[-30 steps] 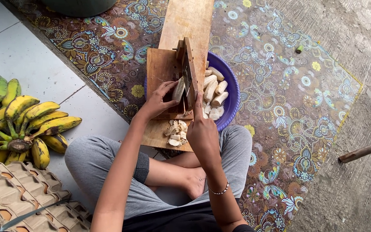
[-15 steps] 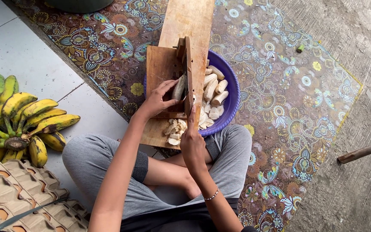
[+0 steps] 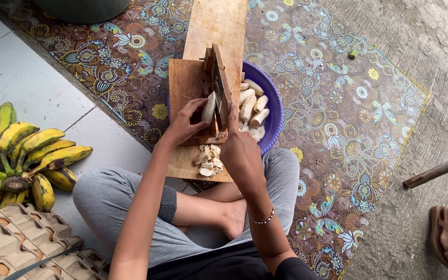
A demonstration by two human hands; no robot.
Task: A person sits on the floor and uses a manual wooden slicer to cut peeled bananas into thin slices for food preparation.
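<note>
Wooden and worn, the slicer board (image 3: 190,88) lies flat on a patterned cloth (image 3: 333,103), with an upright blade frame (image 3: 220,85) standing along its right edge. The left hand (image 3: 185,123) comes in from 7 o'clock, forearm straight, wrist slightly bent, and its fingers and thumb grasp a peeled banana (image 3: 209,107), pressing it against the left face of the frame. The right hand (image 3: 240,150) rises from 6 o'clock, back of the hand toward the camera, with the index finger stretched up along the right side of the frame; the other fingers curl under, and whether they grip the frame's lower end cannot be told. A bead bracelet (image 3: 263,220) circles that wrist.

Just below the frame, at 6 o'clock from the banana, a small heap of slices (image 3: 207,159) sits on the board's near end. At 3 o'clock from the frame, touching the board, a purple bowl (image 3: 276,111) holds more peeled bananas (image 3: 251,106). Well apart at 9 o'clock, a bunch of yellow-green bananas (image 3: 24,153) rests on the tiled floor, and egg trays (image 3: 16,243) lie at 7 o'clock. The person sits cross-legged in grey trousers (image 3: 105,199).
</note>
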